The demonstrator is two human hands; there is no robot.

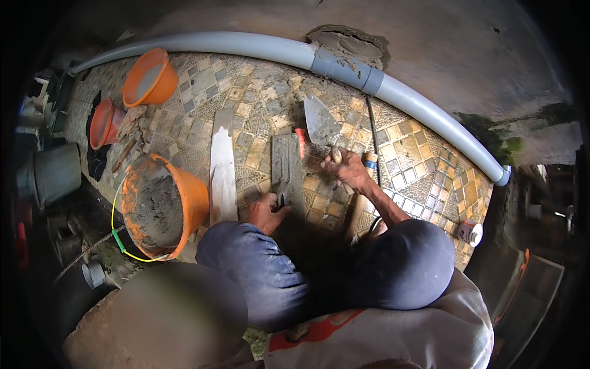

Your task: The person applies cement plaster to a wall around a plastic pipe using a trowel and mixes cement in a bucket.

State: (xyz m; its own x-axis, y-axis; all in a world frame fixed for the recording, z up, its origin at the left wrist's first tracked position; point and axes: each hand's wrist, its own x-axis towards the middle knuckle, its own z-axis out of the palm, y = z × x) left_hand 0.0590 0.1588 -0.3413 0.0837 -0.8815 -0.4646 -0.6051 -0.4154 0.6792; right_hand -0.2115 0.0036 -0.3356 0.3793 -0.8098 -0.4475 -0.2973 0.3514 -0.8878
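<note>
My right hand (349, 169) grips the wooden handle of a pointed trowel (319, 120), whose metal blade carries grey mortar. My left hand (267, 212) has its fingers curled at a dark handle on a long, mortar-stained float (286, 157), lying on the mosaic-tiled floor (399, 147). Beside the float lies a pale flat board (220, 175), and a small red object (301, 140) shows at its upper end. Right of my hands lie a wooden-handled tool (357, 212) and a dark cord. An orange bucket of grey mortar (196, 203) stands to my left.
A grey pipe (418, 107) runs along the wall, with a mortar patch (350, 40) above its coupling. Further orange (161, 86) and red (98, 123) buckets stand upper left, near dark containers (58, 175). A small can (469, 232) sits at the right edge.
</note>
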